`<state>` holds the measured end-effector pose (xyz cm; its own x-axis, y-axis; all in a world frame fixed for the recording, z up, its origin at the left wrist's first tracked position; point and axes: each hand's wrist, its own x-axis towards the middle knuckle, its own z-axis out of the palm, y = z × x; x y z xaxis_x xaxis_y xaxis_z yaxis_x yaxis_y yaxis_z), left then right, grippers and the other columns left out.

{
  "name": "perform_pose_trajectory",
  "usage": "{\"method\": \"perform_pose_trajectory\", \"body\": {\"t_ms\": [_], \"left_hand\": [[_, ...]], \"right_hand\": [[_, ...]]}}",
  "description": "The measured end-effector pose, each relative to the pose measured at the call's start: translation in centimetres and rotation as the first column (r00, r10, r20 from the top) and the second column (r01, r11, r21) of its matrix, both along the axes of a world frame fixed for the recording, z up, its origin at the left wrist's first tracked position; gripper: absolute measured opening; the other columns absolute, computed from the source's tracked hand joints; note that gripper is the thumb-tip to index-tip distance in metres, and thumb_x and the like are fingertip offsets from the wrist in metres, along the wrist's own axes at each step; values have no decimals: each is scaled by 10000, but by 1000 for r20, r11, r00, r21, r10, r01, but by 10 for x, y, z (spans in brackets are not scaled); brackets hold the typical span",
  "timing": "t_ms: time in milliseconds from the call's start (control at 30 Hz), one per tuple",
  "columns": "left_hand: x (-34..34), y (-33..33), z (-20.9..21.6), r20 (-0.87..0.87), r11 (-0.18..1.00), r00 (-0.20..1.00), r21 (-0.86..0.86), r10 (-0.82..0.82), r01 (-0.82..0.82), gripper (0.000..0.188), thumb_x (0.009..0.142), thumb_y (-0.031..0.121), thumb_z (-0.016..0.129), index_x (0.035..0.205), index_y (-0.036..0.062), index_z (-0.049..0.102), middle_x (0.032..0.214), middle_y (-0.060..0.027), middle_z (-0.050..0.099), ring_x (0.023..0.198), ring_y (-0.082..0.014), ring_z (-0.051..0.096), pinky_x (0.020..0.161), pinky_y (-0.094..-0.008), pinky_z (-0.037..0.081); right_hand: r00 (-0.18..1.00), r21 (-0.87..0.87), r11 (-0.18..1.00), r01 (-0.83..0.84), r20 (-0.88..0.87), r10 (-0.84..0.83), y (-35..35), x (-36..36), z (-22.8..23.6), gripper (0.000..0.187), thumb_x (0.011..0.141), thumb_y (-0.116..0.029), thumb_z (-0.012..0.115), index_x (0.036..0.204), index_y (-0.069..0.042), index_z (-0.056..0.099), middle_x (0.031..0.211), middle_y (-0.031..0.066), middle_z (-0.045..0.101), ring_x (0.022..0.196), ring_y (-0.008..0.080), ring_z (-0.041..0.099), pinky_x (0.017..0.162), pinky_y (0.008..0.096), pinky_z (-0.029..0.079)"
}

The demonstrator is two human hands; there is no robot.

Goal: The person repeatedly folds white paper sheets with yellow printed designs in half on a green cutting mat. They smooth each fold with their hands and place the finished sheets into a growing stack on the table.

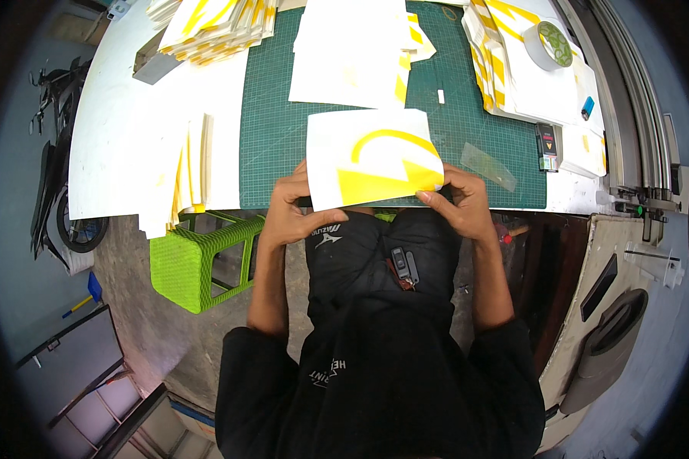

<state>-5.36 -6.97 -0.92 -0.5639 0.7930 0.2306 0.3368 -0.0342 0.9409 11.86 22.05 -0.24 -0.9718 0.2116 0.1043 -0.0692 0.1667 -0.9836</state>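
Observation:
A white sheet of paper with a yellow print (375,161) is held up in front of me over the near edge of the green cutting mat (272,115). My left hand (289,205) grips its lower left side, the thumb along the bottom edge and the fingers partly hidden behind. At the lower right corner, my right hand (465,200) pinches the sheet between a thumb in front and fingers at the back. Just beyond it lies a stack of white sheets (348,57) with yellow edges.
More printed stacks stand at the far left (218,30), near left (180,176) and right (505,69). A tape roll (547,46), blue lighter (587,108) and small black box (547,147) lie right. A green stool (199,264) stands beneath the table's left side.

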Motion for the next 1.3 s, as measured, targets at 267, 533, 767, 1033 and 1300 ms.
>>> {"method": "perform_pose_trajectory", "body": {"t_ms": [267,533,767,1033,1300], "left_hand": [[0,6,2,-695,933,691,-349,-198,-84,403,826,287,878,1156,70,801,1179,-129,760,1331,-355,608,1265,-593,305],[6,30,-12,-263,945,929,-126,261,-302,294,924,179,815,1159,11,763,1047,-156,765,1069,-304,657,1042,-476,457],[18,50,-13,-47,809,833,-218,551,-547,531,898,153,840,1330,-71,627,836,-130,707,985,-256,655,897,-427,476],[42,57,-21,-760,770,437,127,481,-625,571,898,91,804,1413,-22,583,1291,-190,663,1221,-354,628,1047,-518,459],[74,74,-19,-718,863,696,-349,4,-365,566,1029,269,655,1522,14,540,1603,-224,486,1507,-416,431,1242,-589,304]], "right_hand": [[990,596,800,-68,-61,129,7,10,-8,357,872,-147,844,1203,-35,768,1206,150,780,1229,297,702,1273,618,266],[950,514,815,266,4,-313,-17,-10,-5,401,928,-143,830,1263,17,678,1112,170,750,1129,251,674,919,357,518],[889,410,810,420,-6,-458,-14,-27,-28,570,900,-279,855,1348,-6,631,755,9,674,707,214,617,953,450,394],[859,527,730,435,1,-512,-19,-35,-25,576,862,-294,884,1322,-38,651,770,11,638,753,200,612,923,448,371],[787,653,478,588,-323,-527,-36,-19,-22,433,903,-244,818,1247,-26,674,1061,124,676,1013,302,623,948,515,382]]}}
